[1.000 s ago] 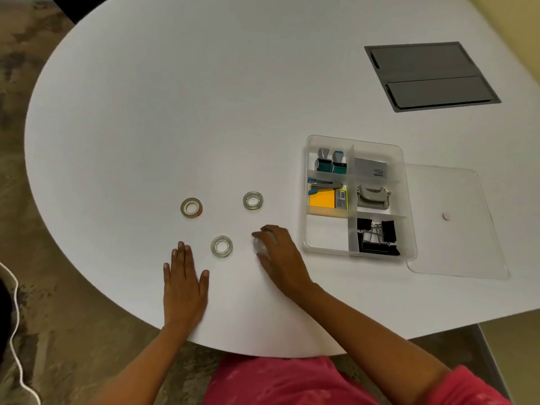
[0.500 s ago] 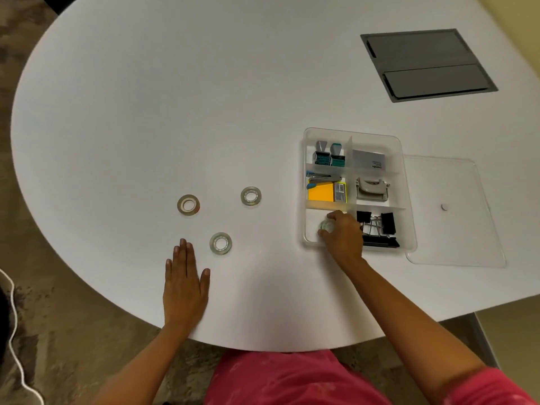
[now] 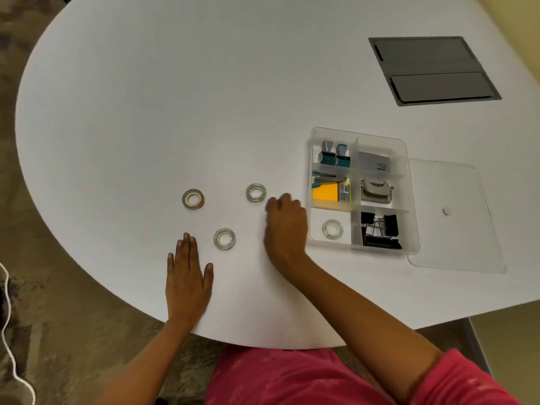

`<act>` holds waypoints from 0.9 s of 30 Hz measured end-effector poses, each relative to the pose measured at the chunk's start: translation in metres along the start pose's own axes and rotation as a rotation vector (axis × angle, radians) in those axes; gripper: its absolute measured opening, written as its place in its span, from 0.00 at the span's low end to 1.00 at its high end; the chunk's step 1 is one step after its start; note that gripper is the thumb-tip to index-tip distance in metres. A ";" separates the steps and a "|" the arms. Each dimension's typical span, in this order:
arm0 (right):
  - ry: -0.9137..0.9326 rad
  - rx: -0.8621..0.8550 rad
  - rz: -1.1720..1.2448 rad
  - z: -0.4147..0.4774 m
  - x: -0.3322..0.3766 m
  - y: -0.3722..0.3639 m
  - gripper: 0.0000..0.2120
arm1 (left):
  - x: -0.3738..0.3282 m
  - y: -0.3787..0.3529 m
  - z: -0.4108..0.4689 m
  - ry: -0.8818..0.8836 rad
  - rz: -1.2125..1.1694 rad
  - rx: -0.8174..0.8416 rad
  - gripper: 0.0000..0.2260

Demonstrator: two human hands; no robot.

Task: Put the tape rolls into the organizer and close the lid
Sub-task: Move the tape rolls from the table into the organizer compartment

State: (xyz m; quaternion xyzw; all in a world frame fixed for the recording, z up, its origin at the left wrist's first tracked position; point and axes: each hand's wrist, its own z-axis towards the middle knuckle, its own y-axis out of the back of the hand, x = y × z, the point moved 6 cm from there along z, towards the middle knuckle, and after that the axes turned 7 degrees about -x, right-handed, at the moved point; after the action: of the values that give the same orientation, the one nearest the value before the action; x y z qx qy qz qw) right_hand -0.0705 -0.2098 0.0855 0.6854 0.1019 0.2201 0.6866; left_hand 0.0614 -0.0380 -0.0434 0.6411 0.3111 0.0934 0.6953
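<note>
One head-worn wide-angle view looks steeply down from near the table [image 3: 175,97] edge, facing away from the person.

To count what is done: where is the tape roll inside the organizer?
Head view: the tape roll lies flat in the organizer's near-left compartment, beside the binder clips.

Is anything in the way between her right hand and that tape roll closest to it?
Nothing visible. The right hand sits just right of the nearest tape roll, with only bare table between them.
</note>
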 end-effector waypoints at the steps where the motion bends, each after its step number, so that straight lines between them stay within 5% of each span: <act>1: 0.079 0.028 0.049 -0.002 0.015 -0.006 0.21 | 0.000 0.000 0.000 0.002 -0.001 0.000 0.30; 9: 0.533 0.395 0.133 -0.024 0.076 -0.067 0.31 | 0.002 -0.001 0.000 0.012 -0.005 -0.004 0.30; 16: 0.616 0.271 0.113 -0.029 0.067 -0.080 0.21 | 0.002 -0.001 0.001 0.017 -0.022 -0.001 0.30; 27: 0.141 -0.048 0.694 -0.013 -0.057 -0.002 0.21 | -0.001 0.002 0.001 0.020 -0.035 -0.004 0.29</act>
State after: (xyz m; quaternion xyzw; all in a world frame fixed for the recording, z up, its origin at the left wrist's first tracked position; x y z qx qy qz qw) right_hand -0.1265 -0.2235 0.0741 0.6459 -0.0950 0.4893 0.5782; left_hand 0.0611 -0.0389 -0.0412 0.6332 0.3292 0.0884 0.6949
